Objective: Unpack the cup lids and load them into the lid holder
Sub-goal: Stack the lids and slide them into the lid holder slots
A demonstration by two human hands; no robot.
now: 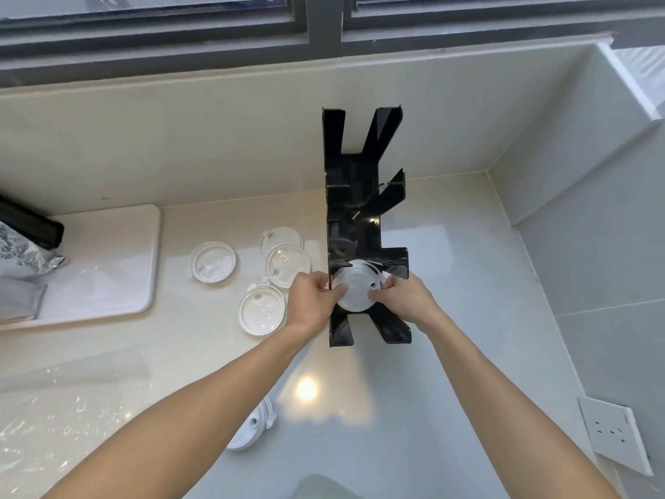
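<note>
While both hands (312, 296) (403, 296) pinch one lid (354, 291) at holder (363, 196), four loose lids (213, 261) left

A pale countertop (449, 318) fills the frame. At left lies a white tray (118, 268), a crinkled foil bag (21, 253) at its left edge. A wall socket (617, 433) sits lower right; a window frame (324, 27) runs along the top.
</note>
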